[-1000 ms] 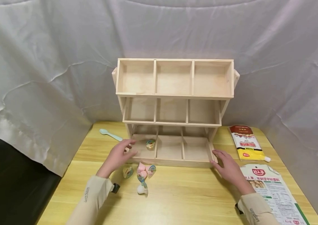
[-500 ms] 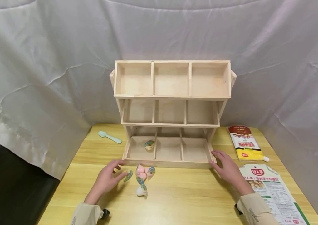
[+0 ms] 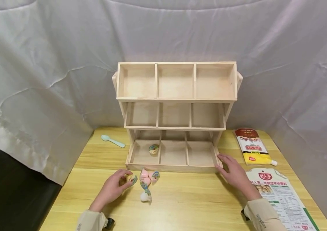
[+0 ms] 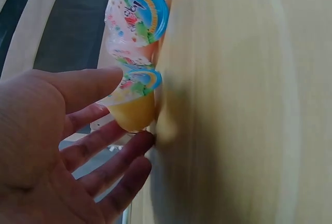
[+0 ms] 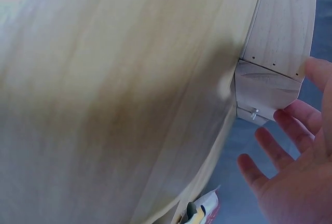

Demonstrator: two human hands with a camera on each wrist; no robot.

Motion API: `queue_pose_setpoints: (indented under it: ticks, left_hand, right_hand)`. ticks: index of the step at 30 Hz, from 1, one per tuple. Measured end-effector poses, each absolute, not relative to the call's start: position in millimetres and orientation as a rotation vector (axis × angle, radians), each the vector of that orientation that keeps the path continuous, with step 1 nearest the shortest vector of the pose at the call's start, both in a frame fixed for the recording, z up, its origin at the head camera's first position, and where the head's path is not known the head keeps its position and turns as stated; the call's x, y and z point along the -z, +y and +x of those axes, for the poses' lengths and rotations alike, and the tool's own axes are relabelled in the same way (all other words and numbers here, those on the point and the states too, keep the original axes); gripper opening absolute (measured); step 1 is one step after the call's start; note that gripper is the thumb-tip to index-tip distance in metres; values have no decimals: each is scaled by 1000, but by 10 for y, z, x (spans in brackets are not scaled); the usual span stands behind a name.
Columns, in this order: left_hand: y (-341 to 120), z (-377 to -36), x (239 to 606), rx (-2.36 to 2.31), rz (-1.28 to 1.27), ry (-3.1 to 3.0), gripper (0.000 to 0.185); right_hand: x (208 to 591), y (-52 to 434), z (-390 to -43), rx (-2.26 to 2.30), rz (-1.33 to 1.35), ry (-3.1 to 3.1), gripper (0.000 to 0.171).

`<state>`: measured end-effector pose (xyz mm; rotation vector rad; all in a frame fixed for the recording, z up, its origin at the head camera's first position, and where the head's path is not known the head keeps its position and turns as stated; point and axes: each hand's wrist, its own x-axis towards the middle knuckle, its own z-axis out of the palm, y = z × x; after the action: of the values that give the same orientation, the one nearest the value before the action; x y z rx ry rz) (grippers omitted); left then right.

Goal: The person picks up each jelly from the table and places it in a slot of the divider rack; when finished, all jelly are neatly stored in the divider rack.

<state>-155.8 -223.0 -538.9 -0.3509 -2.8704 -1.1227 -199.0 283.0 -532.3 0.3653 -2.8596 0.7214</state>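
Observation:
In the head view my left hand (image 3: 112,187) pinches a small yellow jelly cup (image 3: 133,179) on the table, left of several other jelly cups. The left wrist view shows the thumb on its printed lid and fingers close around the yellow cup (image 4: 134,112). Pink jelly cups (image 3: 145,177) and a white one (image 3: 144,196) lie beside it. My right hand (image 3: 235,173) touches the lower right corner of a wooden three-tier shelf (image 3: 172,167), fingers loosely extended. Another jelly cup (image 3: 153,149) sits in the bottom tier's left compartment.
A pale green spoon (image 3: 112,141) lies left of the shelf. To the right lie a red, white and yellow spouted pouch (image 3: 253,147) and a large white printed bag (image 3: 281,199). Grey cloth (image 3: 180,32) hangs behind the wooden table (image 3: 186,205).
My left hand has drawn back from the bottom tier's left side to the yellow jelly cup on the table and taken hold of it. The right hand has stayed at the shelf corner.

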Motion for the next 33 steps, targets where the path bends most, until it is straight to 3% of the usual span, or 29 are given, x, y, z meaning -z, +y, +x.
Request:
queue_pose_setpoints:
  ticks: [33]
  left_hand:
    - [-2273,-1579,5361,1321,-354,-2808,37]
  right_hand:
    - [5333,2838,-2005,-733,361,-2854,56]
